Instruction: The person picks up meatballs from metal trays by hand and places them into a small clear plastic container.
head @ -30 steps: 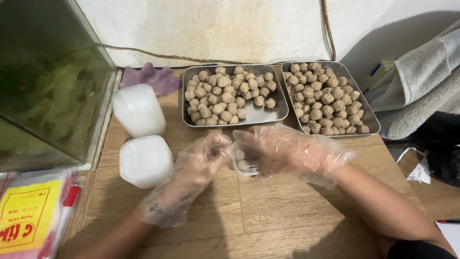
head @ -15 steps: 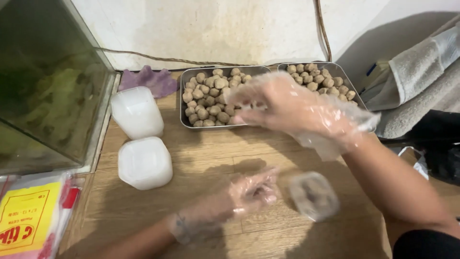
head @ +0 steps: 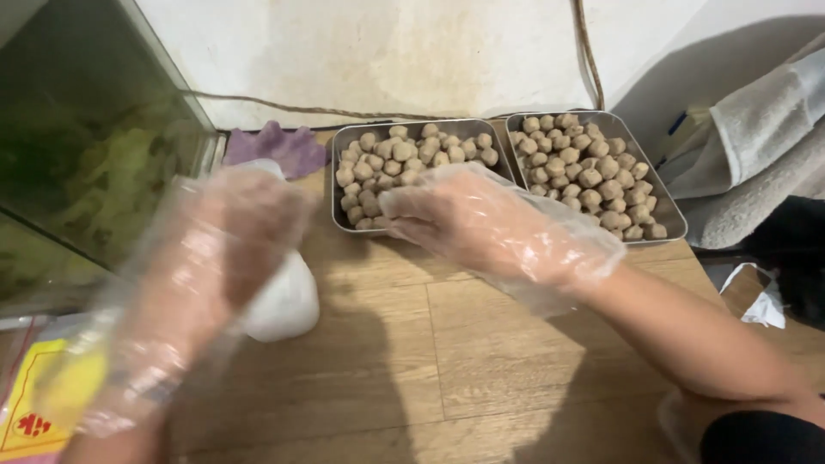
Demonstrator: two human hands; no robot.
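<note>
Clear plastic gloves cover both hands. The right hand [head: 481, 225] reaches, fingers loosely spread, into the left tray [head: 412, 131] of brown balls [head: 391, 159]. The blurred left hand [head: 219, 249] hovers released above a white lidded cup [head: 284, 305] on the wooden surface [head: 481, 361].

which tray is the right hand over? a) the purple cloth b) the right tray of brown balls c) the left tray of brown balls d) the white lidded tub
c: the gloved right hand reaches over the near edge of the left tray of brown balls, while the right tray lies clear beside it.
</note>
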